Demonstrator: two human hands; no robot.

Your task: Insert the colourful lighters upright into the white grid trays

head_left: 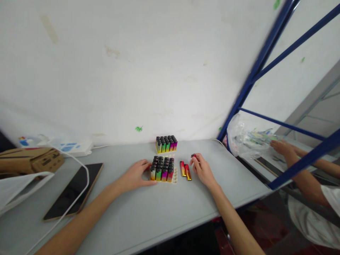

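Several colourful lighters with black tops [161, 165] stand upright in rows in a pale tray [174, 175] with small slots. My left hand [138, 174] grips the tray's left end, its thumb along the front and its fingers behind. The slots at the tray's right end hold no lighters. My right hand [203, 170] is closed in a pinch on a red lighter [193, 155], most of which the fingers hide. Between that hand and the tray, two red-and-gold lighters, one [183, 168] beside the other [188, 172], lie flat on the table.
A second block of upright lighters [166, 144] stands near the wall. On the left are a dark tablet [77, 189] crossed by a white cable [87, 173], and a cardboard box [45, 161]. A blue metal frame [245, 85] rises right; beyond it, another person's hands [283, 147] touch plastic bags.
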